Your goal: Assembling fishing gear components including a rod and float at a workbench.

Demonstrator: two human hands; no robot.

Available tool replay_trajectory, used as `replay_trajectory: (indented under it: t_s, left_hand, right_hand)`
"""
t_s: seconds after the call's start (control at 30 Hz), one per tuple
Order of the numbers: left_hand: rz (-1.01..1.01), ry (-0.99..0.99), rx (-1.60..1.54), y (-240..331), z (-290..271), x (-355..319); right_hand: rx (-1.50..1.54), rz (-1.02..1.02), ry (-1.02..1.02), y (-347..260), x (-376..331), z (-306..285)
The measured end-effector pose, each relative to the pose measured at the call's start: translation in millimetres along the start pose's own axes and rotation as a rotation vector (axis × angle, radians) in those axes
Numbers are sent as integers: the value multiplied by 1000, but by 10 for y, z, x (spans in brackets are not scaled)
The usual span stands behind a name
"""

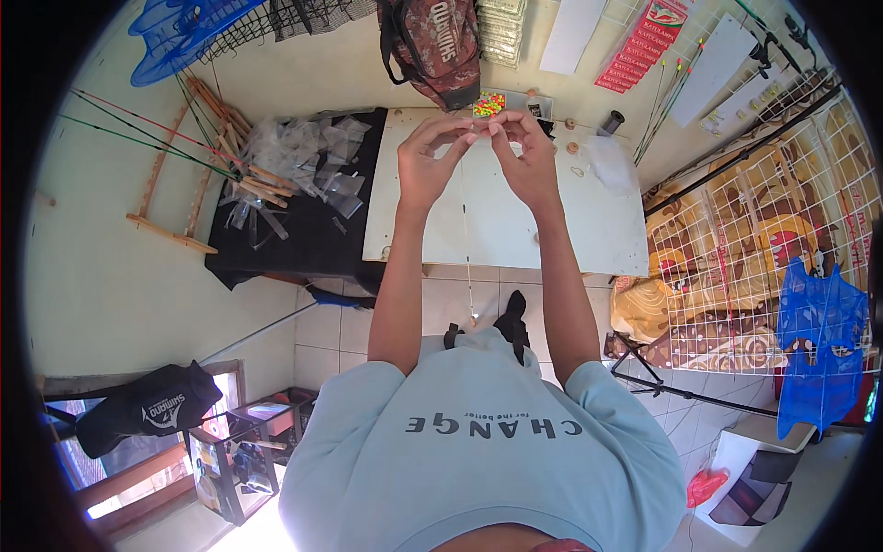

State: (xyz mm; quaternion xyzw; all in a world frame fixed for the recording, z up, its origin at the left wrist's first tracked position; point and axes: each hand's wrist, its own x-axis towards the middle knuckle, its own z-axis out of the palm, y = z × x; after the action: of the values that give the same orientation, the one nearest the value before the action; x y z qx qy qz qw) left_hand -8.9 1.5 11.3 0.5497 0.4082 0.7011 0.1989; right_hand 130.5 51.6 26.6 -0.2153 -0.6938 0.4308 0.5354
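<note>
Both my arms reach forward over the white tabletop (506, 235), and my hands meet near its far edge. My left hand (432, 158) is closed in a pinch, thumb against fingertips. My right hand (525, 156) pinches close beside it, the fingertips of both nearly touching. Between them they hold a thin fishing line (464, 189), whose upper end is hidden by the fingers. It hangs down toward my body with a slim dark-and-pale piece (468, 261) along it. Just beyond the fingertips is a container of small bright yellow, green and red pieces (489, 104).
A camouflage bag (432, 55) stands behind the table. To the left, clear plastic packets (308, 152) and wooden sticks (267, 187) lie on a black cloth (267, 256). A crumpled plastic bag (611, 164) and dark spool (611, 121) sit at the right. A white wire grid (736, 276) is beyond.
</note>
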Motion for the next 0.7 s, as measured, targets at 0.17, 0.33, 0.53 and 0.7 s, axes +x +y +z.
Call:
replay_trajectory:
  t_s: [0.17,0.33,0.53,0.7]
  left_hand:
    - [-4,9,31,-9,5,9]
    - [50,31,77,-2,42,27]
    - [58,36,80,-89,23,4]
    - [50,67,60,-87,45,-4]
  right_hand:
    - [-23,-27,29,-62,11,-41]
    - [77,-68,92,-42,-13,-130]
    - [465,42,38,-43,-115,-237]
    - [319,252,-78,91,-201,-271]
